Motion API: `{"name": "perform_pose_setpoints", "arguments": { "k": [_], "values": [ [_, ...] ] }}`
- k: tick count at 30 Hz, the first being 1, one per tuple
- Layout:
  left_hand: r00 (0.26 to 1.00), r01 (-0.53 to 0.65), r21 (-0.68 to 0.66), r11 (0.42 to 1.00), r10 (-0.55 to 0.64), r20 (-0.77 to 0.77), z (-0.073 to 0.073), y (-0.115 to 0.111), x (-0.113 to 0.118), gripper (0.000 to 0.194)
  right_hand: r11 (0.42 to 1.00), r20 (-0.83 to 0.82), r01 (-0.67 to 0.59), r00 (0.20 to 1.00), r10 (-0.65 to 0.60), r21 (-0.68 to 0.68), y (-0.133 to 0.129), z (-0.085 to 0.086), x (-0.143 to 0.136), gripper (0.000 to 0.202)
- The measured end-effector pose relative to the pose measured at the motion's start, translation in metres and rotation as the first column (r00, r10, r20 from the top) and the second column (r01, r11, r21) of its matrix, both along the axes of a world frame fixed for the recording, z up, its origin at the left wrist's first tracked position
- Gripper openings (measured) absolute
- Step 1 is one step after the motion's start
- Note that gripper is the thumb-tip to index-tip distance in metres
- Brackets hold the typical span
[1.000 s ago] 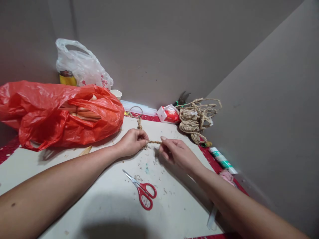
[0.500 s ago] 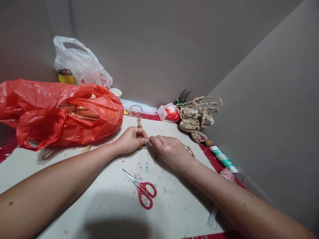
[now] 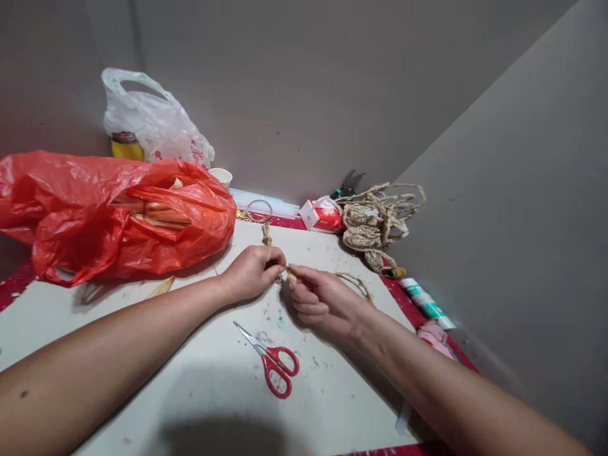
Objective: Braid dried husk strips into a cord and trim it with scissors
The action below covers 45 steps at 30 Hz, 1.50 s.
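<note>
My left hand [image 3: 256,271] is closed in a pinch over the lower part of a knotted brown cord [image 3: 266,235], which leads up to a metal ring [image 3: 259,211]. Fingertip to fingertip with it, my right hand [image 3: 316,297] pinches a thin tan strand of the cord, its other fingers curled. Much of the cord is hidden behind my left hand. Red-handled scissors [image 3: 274,364] lie slightly open on the white board [image 3: 213,386], nearer to me. A loop of rope [image 3: 360,283] shows behind my right hand.
A red plastic bag [image 3: 175,221] and a white bag [image 3: 142,114] stand at the left. At the back are a cup [image 3: 221,177], clear sticks [image 3: 280,206] and a tissue pack [image 3: 325,215]. Coiled rope [image 3: 363,228] and a green-white roll [image 3: 427,303] lie at the right.
My right hand has turned so that its curled fingers show, and has shifted slightly down. My left hand has moved slightly right. More of the rope loop behind my right hand shows.
</note>
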<state>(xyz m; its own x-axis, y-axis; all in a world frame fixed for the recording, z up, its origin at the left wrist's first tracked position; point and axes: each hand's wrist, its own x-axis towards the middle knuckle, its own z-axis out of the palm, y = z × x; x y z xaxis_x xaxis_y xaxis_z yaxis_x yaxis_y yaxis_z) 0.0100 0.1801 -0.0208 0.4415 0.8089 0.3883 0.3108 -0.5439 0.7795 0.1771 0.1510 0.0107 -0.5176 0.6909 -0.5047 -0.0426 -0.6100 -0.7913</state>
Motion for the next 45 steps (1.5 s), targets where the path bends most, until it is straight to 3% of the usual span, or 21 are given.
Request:
{"name": "perform_pose_setpoints", "arguments": {
  "k": [2, 4, 5, 7, 9, 10, 12, 17, 20, 22, 24, 27, 29, 30, 32, 35, 37, 39, 40, 42, 45],
  "values": [
    [0.998, 0.001, -0.104, 0.995, 0.006, 0.062, 0.0, 0.001, 0.001, 0.008, 0.988, 0.165, -0.051, 0.986, 0.027, 0.144, -0.008, 0.006, 0.004, 0.045],
    [0.992, 0.021, -0.212, 0.977, 0.005, 0.122, 0.0, 0.002, 0.002, 0.006, 0.886, 0.395, -0.072, 0.91, -0.13, 0.458, -0.015, 0.01, 0.012, 0.052],
    [0.989, 0.037, -0.264, 0.964, 0.003, 0.15, 0.001, 0.002, 0.002, 0.007, 0.76, 0.47, -0.109, 0.838, -0.278, 0.641, -0.018, 0.009, 0.017, 0.05],
    [0.978, 0.076, -0.351, 0.933, -0.001, 0.209, 0.001, 0.003, 0.002, 0.008, 0.394, 0.486, -0.303, 0.684, -0.544, 0.868, -0.02, 0.004, 0.026, 0.036],
    [0.964, 0.12, -0.407, 0.906, -0.009, 0.266, 0.001, 0.003, 0.002, 0.01, 0.063, 0.462, -0.569, 0.591, -0.661, 0.82, -0.017, -0.005, 0.031, 0.026],
    [0.956, 0.142, -0.424, 0.895, -0.013, 0.293, 0.001, 0.003, 0.002, 0.009, -0.044, 0.481, -0.686, 0.553, -0.68, 0.727, -0.015, -0.01, 0.032, 0.029],
    [0.943, 0.172, -0.439, 0.882, -0.018, 0.333, 0.0, 0.004, 0.002, 0.009, -0.154, 0.535, -0.843, 0.457, -0.711, 0.515, -0.007, -0.016, 0.031, 0.039],
    [0.935, 0.205, -0.482, 0.852, -0.025, 0.353, 0.001, 0.006, 0.0, 0.011, -0.147, 0.623, -0.949, 0.295, -0.724, 0.278, 0.01, -0.013, 0.023, 0.033],
    [0.945, 0.198, -0.465, 0.863, -0.043, 0.323, 0.003, 0.006, 0.0, 0.009, -0.122, 0.674, -0.945, 0.303, -0.674, 0.303, 0.012, -0.009, 0.022, 0.02],
    [0.956, 0.186, -0.425, 0.886, -0.063, 0.287, 0.003, 0.006, 0.0, 0.006, -0.045, 0.71, -0.914, 0.344, -0.614, 0.404, 0.011, -0.009, 0.021, 0.017],
    [0.971, 0.15, -0.355, 0.923, -0.071, 0.228, 0.003, 0.006, 0.0, 0.004, 0.118, 0.723, -0.797, 0.461, -0.515, 0.593, 0.009, -0.011, 0.017, 0.019],
    [0.994, 0.061, -0.191, 0.98, -0.042, 0.099, 0.002, 0.004, 0.0, 0.007, 0.569, 0.586, -0.365, 0.764, -0.269, 0.737, 0.007, -0.015, 0.008, 0.025],
    [1.0, 0.018, -0.087, 0.996, -0.017, 0.018, 0.001, 0.003, 0.0, 0.01, 0.85, 0.358, -0.08, 0.924, -0.133, 0.521, 0.008, -0.015, 0.001, 0.02],
    [1.0, 0.005, -0.052, 0.999, -0.005, -0.008, 0.001, 0.002, 0.0, 0.01, 0.93, 0.246, -0.001, 0.965, -0.097, 0.369, 0.009, -0.015, -0.001, 0.016],
    [1.0, -0.012, -0.032, 0.999, 0.011, -0.024, -0.001, 0.001, 0.001, 0.011, 0.989, 0.087, 0.059, 0.994, -0.072, 0.139, 0.01, -0.012, -0.004, 0.012],
    [0.999, 0.004, -0.1, 0.995, 0.001, 0.05, -0.002, 0.002, 0.002, 0.01, 0.994, 0.065, 0.076, 0.995, -0.081, 0.075, 0.01, -0.006, -0.004, 0.021],
    [0.992, 0.02, -0.173, 0.985, 0.001, 0.122, -0.002, 0.002, 0.002, 0.008, 0.975, 0.182, 0.073, 0.977, -0.112, 0.208, 0.009, -0.002, 0.001, 0.033],
    [0.982, 0.037, -0.262, 0.964, 0.013, 0.189, 0.0, 0.002, 0.003, 0.007, 0.891, 0.364, 0.048, 0.902, -0.234, 0.452, 0.006, 0.0, 0.009, 0.043],
    [0.976, 0.052, -0.31, 0.949, 0.018, 0.219, 0.0, 0.002, 0.003, 0.007, 0.8, 0.436, 0.012, 0.834, -0.339, 0.6, 0.004, 0.0, 0.014, 0.044],
    [0.962, 0.087, -0.386, 0.918, 0.023, 0.273, 0.001, 0.002, 0.003, 0.01, 0.525, 0.475, -0.151, 0.674, -0.566, 0.838, 0.0, -0.002, 0.024, 0.039],
    [0.947, 0.128, -0.43, 0.894, 0.018, 0.321, 0.0, 0.003, 0.003, 0.012, 0.09, 0.451, -0.561, 0.549, -0.704, 0.823, -0.005, -0.011, 0.031, 0.031]
  ]
}}
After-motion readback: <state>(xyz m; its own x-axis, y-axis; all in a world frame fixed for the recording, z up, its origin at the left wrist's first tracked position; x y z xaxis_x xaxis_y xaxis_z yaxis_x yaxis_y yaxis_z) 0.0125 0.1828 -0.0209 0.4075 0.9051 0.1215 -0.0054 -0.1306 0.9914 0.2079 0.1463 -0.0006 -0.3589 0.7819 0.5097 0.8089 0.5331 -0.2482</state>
